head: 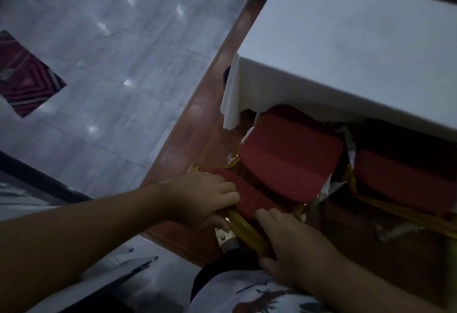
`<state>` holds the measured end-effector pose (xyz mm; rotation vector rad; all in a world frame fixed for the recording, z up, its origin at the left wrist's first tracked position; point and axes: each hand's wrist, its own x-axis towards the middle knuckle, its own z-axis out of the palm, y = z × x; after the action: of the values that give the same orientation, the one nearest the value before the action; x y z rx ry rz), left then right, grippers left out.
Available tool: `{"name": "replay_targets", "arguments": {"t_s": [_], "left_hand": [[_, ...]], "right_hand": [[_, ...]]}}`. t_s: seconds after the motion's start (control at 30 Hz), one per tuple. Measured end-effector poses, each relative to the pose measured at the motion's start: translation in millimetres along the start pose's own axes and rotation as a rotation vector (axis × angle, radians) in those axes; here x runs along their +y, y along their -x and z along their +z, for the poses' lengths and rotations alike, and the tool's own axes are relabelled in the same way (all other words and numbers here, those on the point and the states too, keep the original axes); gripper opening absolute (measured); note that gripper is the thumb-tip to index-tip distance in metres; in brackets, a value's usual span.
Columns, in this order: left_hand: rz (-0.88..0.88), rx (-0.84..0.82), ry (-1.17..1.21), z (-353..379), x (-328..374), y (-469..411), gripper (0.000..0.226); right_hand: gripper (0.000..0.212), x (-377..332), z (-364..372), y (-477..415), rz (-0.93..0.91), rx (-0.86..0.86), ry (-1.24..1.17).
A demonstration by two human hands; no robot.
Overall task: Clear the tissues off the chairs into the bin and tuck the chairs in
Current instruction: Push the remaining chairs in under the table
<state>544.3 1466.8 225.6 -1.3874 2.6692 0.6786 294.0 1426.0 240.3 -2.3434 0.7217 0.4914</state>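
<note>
As both hands — left hand (205,196), right hand (294,246) — grip the chair (284,154) backrest, tucking is underway; next, push it straight under the table (346,48).

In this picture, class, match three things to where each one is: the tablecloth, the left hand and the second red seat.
Things:
1. tablecloth
2. left hand
3. second red seat

Places:
A. on the top of the nearer chair's backrest
B. at the right edge, partly under the table
C. draped over the table, hanging at the corner

Pairs: 1-C, 2-A, 3-B
</note>
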Motion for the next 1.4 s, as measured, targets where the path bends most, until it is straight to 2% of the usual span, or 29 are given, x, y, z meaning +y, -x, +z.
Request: {"name": "replay_targets", "arguments": {"t_s": [0.13, 0.27, 0.43, 0.63, 0.8, 1.0, 1.27, 1.4], "left_hand": [[-0.014, 0.056, -0.054, 6, 2, -11, 0.04], [-0.067, 0.105, -0.058, 1, 12, -37, 0.04], [-0.092, 0.249, -0.108, -7, 29, -80, 0.035], [-0.171, 0.323, -0.087, -7, 43, -121, 0.031], [-0.189, 0.397, -0.131, -8, 40, -140, 0.029], [-0.205, 0.415, -0.126, -18, 26, -158, 0.029], [-0.283, 0.316, -0.115, -30, 16, -186, 0.048], [-0.286, 0.34, -0.094, -28, 14, -190, 0.045]], "right_hand": [[0.043, 14, -4, 0, -0.058, -0.014, 0.072], [0.043, 44, -14, 6, -0.047, 0.06, 0.129], [0.05, 85, -19, 27, 0.089, 0.242, 0.062], [0.068, 117, -16, 44, 0.389, 0.409, 0.132], [0.074, 137, -25, 39, 0.388, 0.481, 0.19], [0.052, 157, -43, 24, 0.352, 0.484, 0.179], [0.06, 181, -68, 13, 0.39, 0.462, 0.182], [0.059, 182, -72, 15, 0.404, 0.459, 0.161]]}}
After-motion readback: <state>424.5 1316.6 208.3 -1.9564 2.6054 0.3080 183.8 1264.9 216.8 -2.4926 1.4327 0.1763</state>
